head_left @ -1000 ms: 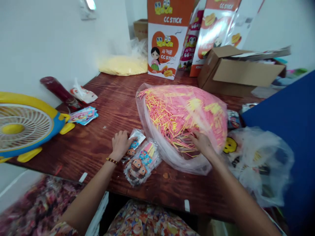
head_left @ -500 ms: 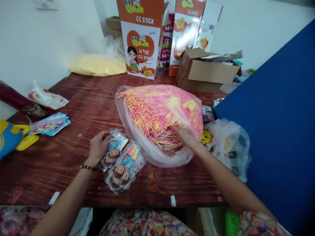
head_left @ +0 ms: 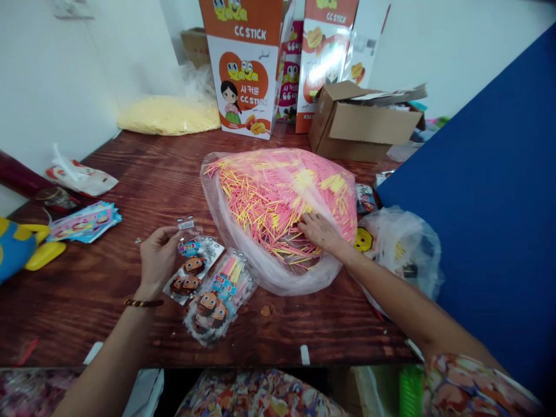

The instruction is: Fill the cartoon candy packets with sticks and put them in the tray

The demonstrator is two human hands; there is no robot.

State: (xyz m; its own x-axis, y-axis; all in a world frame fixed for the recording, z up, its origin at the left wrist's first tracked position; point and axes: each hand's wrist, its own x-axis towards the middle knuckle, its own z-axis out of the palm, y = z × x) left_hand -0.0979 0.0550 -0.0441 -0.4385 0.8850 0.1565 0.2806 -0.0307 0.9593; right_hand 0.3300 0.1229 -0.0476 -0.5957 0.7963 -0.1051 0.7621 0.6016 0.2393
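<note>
My left hand (head_left: 157, 255) pinches the top edge of a small clear packet (head_left: 190, 265) printed with brown cartoon faces, lifting it slightly off other packets. Beside it lies a pile of similar packets (head_left: 217, 304), the top one with pink and yellow sticks showing inside. A large clear plastic bag (head_left: 304, 285) lies open in the middle of the table, heaped with thin pink and yellow sticks (head_left: 256, 202). Inside its mouth my right hand (head_left: 320, 233) has its fingers curled down among the sticks; the fingertips are partly hidden.
Tall CC Stick cartons (head_left: 243, 75) and an open brown box (head_left: 369, 124) stand at the back, near a yellow-filled bag (head_left: 169, 116). A blue panel (head_left: 486, 174) borders the right, beside a clear plastic bag (head_left: 403, 260). Leaflets (head_left: 87, 221) and a tissue pack (head_left: 82, 176) lie left.
My left hand has moved left and raised the top of a packet from its pile. My right hand has shifted slightly left among the sticks, its fingers more curled.
</note>
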